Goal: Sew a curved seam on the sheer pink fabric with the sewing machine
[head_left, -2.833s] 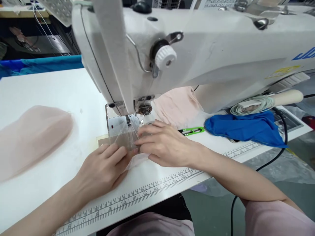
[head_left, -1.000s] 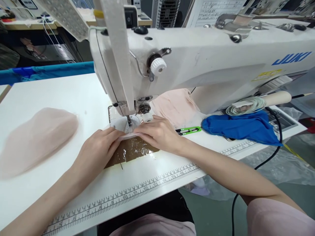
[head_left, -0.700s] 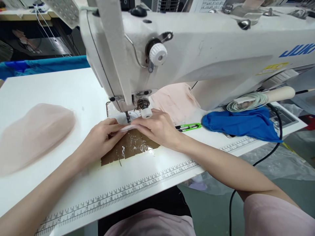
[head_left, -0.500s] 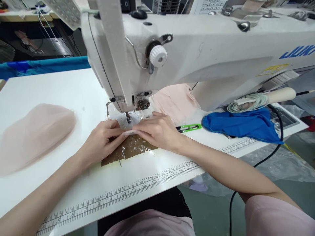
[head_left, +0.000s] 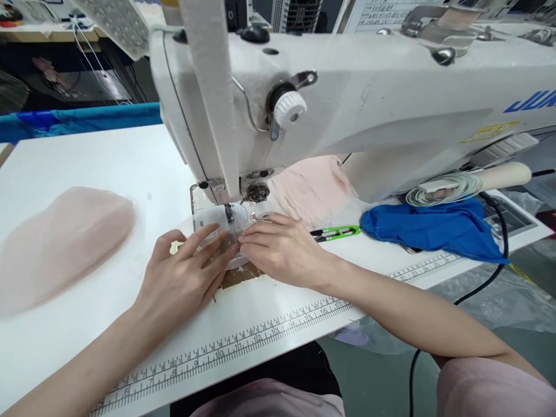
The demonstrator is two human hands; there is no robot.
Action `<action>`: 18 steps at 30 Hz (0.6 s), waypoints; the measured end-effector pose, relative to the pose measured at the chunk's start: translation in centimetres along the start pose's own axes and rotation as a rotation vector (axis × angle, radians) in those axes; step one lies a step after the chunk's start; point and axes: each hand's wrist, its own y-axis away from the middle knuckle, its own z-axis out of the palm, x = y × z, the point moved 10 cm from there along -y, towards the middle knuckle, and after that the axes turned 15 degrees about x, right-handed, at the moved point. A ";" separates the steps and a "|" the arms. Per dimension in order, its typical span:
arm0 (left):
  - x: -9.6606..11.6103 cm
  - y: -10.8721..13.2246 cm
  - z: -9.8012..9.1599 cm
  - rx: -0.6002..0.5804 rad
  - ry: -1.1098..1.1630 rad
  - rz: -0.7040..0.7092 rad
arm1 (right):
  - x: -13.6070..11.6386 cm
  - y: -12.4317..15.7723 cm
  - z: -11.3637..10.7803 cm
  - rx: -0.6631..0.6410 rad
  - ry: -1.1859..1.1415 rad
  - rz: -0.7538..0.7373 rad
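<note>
The sheer piece (head_left: pixel 232 246) under the fingertips is almost transparent, so its edges cannot be followed. The left hand (head_left: pixel 186 278) and the right hand (head_left: pixel 282 252) cover most of the brown patch (head_left: pixel 238 276); only a strip shows at 6 o'clock of them. The needle (head_left: pixel 227 215), at 12 o'clock, is too small to judge. At 9 o'clock the pink fabric pile (head_left: pixel 65 243) is blurred and cut by the edge. At 3 o'clock the blue lettering (head_left: pixel 532 99) is cut off.
</note>
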 end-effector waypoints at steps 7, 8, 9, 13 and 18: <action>-0.9 0.1 0.4 0.032 0.037 -0.029 | 0.4 0.1 0.1 0.046 -0.018 0.027; -1.0 0.0 0.4 0.041 0.039 -0.035 | 0.5 0.1 0.2 0.050 -0.017 0.033; -1.1 -0.1 0.4 0.047 0.040 -0.039 | 0.7 0.1 0.3 0.051 -0.016 0.040; -1.7 -0.2 1.0 0.037 0.037 -0.038 | 1.2 0.0 0.9 0.030 0.000 0.054; -2.4 -0.2 1.6 0.025 0.017 -0.033 | 1.7 -0.3 1.0 0.027 0.031 0.061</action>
